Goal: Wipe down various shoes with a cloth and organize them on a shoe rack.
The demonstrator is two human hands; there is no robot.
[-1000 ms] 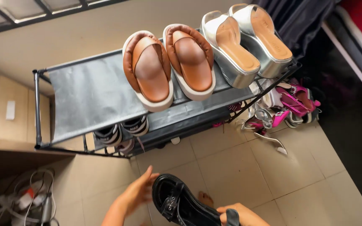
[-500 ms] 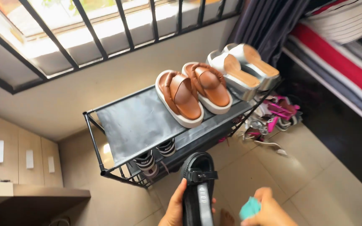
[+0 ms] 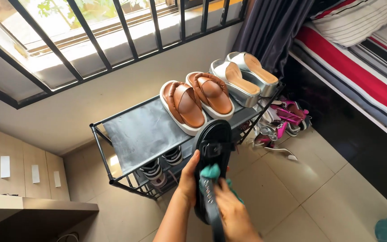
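My left hand (image 3: 187, 179) grips a black strapped sandal (image 3: 215, 139) by its left side and holds it upright in front of the shoe rack (image 3: 135, 130). My right hand (image 3: 231, 213) presses a teal cloth (image 3: 211, 172) against the sandal's footbed. The sandal's lower part is hidden behind my right hand. On the rack's top shelf sit a pair of brown sandals with white soles (image 3: 197, 102) and a pair of silver platform sandals (image 3: 242, 77).
Black-and-white sneakers (image 3: 162, 163) sit on the rack's lower shelf. Pink and silver shoes (image 3: 281, 123) lie in a heap on the tiled floor right of the rack. A barred window (image 3: 90, 31) is above, a striped bed (image 3: 363, 58) at right, wooden drawers (image 3: 23, 168) at left.
The black sandal has been raised higher toward the rack. My right hand with the teal cloth moved left onto the sandal. The camera view tilted up slightly.
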